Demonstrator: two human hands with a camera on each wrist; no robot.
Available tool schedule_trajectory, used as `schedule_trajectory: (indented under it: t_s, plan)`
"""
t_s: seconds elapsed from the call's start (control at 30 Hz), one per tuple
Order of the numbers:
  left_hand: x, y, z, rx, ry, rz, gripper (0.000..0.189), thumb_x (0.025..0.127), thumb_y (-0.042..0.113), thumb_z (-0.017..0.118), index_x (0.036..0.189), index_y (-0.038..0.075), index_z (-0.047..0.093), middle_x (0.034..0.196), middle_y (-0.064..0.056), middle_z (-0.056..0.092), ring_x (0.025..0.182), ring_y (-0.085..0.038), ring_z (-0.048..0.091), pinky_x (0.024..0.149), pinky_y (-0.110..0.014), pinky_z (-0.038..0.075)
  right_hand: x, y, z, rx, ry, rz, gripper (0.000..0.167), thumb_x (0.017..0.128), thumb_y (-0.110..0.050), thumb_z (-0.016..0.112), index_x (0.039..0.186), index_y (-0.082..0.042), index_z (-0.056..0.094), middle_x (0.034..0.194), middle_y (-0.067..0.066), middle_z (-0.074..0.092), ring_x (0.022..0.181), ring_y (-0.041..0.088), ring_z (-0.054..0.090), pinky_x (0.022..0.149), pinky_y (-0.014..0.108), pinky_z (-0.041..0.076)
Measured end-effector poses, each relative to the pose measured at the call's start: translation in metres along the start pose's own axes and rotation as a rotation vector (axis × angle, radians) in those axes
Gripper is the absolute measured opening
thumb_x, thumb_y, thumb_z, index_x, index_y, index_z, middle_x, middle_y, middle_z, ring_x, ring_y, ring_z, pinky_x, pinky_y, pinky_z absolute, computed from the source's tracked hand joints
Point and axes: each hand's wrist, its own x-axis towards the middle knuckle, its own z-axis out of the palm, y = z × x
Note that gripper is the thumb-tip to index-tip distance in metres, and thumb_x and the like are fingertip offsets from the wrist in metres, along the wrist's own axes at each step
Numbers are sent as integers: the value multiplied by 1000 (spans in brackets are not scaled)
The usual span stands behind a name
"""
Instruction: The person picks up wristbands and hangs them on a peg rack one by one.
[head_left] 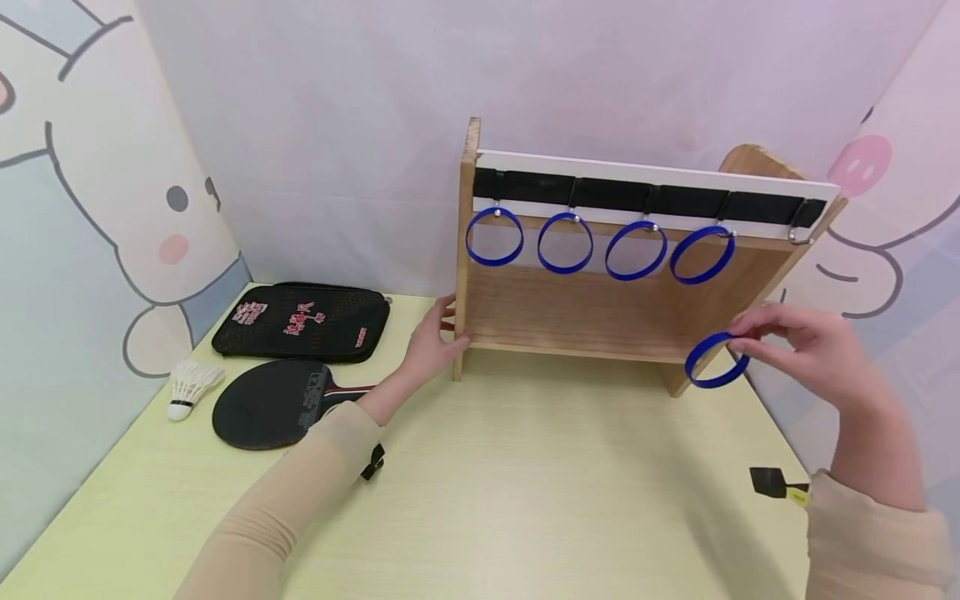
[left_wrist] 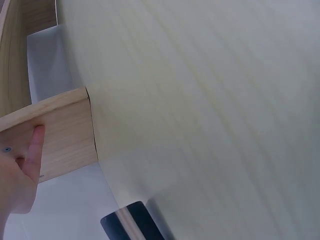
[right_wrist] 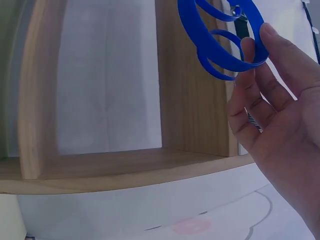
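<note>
My right hand [head_left: 806, 354] pinches a blue ring [head_left: 717, 383] between thumb and fingers, in front of the right end of a wooden rack [head_left: 573, 312]. In the right wrist view, the held ring [right_wrist: 212, 47] overlaps hanging rings behind it. My left hand [head_left: 435, 340] rests against the rack's left side panel, thumb near the front edge; in the left wrist view one finger [left_wrist: 35, 147] lies straight along that wood. Several blue rings, such as the leftmost one [head_left: 495, 237], hang from hooks on the white and black strip. The rightmost hook [head_left: 801, 233] holds no ring.
Left of the rack lie a black zipped case [head_left: 300, 321], a black table tennis bat [head_left: 270, 404] and a white shuttlecock [head_left: 191, 388] on the pale yellow table [head_left: 540, 500]. Walls with cartoon prints [head_left: 142, 183] stand on both sides.
</note>
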Motion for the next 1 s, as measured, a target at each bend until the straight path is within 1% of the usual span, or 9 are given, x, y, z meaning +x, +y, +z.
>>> schedule_trajectory:
  t_s: [0.13, 0.3, 0.43, 0.53, 0.63, 0.77, 0.8, 0.87, 1.0]
  plan:
    - [0, 0, 0, -2, 2, -2, 71, 82, 21, 67, 144, 16, 33, 127, -12, 54, 102, -25, 59, 72, -36, 55, 7, -6, -9, 164, 79, -3, 15, 73, 18, 68, 87, 15, 63, 90, 4, 69, 82, 9, 62, 76, 10, 49]
    - [0, 1, -1, -5, 4, -9, 71, 82, 21, 67, 144, 17, 33, 127, -11, 54, 102, -25, 59, 72, -36, 55, 16, -12, -18, 294, 208, 40, 12, 73, 22, 64, 85, 21, 60, 89, 6, 69, 78, 10, 64, 71, 11, 51]
    - [-1, 1, 0, -8, 0, -9, 71, 82, 22, 67, 144, 17, 33, 127, -12, 53, 103, -27, 58, 72, -36, 55, 22, -14, -23, 168, 315, 131, 14, 74, 23, 61, 87, 22, 59, 88, -1, 69, 75, 7, 64, 72, 10, 50]
    - [-1, 0, 0, -7, -1, -5, 70, 82, 22, 67, 144, 16, 33, 128, -12, 53, 103, -28, 58, 72, -37, 55, 25, -17, -27, -2, 392, 249, 15, 78, 19, 61, 92, 16, 62, 88, -8, 68, 77, 4, 62, 75, 8, 48]
    - [-1, 0, 0, -7, 3, -6, 71, 82, 22, 67, 144, 17, 33, 128, -12, 53, 103, -27, 58, 72, -37, 55, 30, -17, -28, 57, 504, 319, 16, 79, 15, 62, 94, 17, 63, 89, -4, 68, 80, 7, 62, 77, 8, 48]
    - [-1, 1, 0, -7, 3, -16, 71, 83, 23, 67, 144, 18, 33, 129, -11, 53, 104, -25, 58, 72, -36, 55, 35, -13, -32, 277, 658, 298, 18, 77, 14, 66, 93, 19, 63, 85, 6, 68, 78, 13, 62, 75, 11, 50]
    - [-1, 1, -1, -7, 2, -17, 71, 83, 23, 67, 144, 18, 33, 129, -11, 53, 104, -25, 58, 72, -36, 55, 36, -12, -34, 292, 684, 297, 18, 76, 14, 66, 93, 19, 64, 85, 6, 67, 77, 13, 62, 75, 11, 50]
    - [-1, 1, 0, -5, 3, -16, 71, 83, 23, 67, 144, 18, 33, 128, -11, 53, 103, -25, 58, 72, -36, 55, 38, -9, -37, 251, 718, 341, 20, 77, 9, 69, 96, 16, 65, 84, 5, 66, 77, 12, 61, 74, 10, 49]
    - [0, -1, 0, -1, 5, -7, 71, 82, 23, 68, 144, 17, 33, 127, -11, 53, 102, -25, 59, 72, -36, 55, 41, -4, -44, 80, 741, 516, 25, 80, -5, 71, 102, 7, 68, 87, -2, 64, 79, 8, 58, 73, 7, 47]
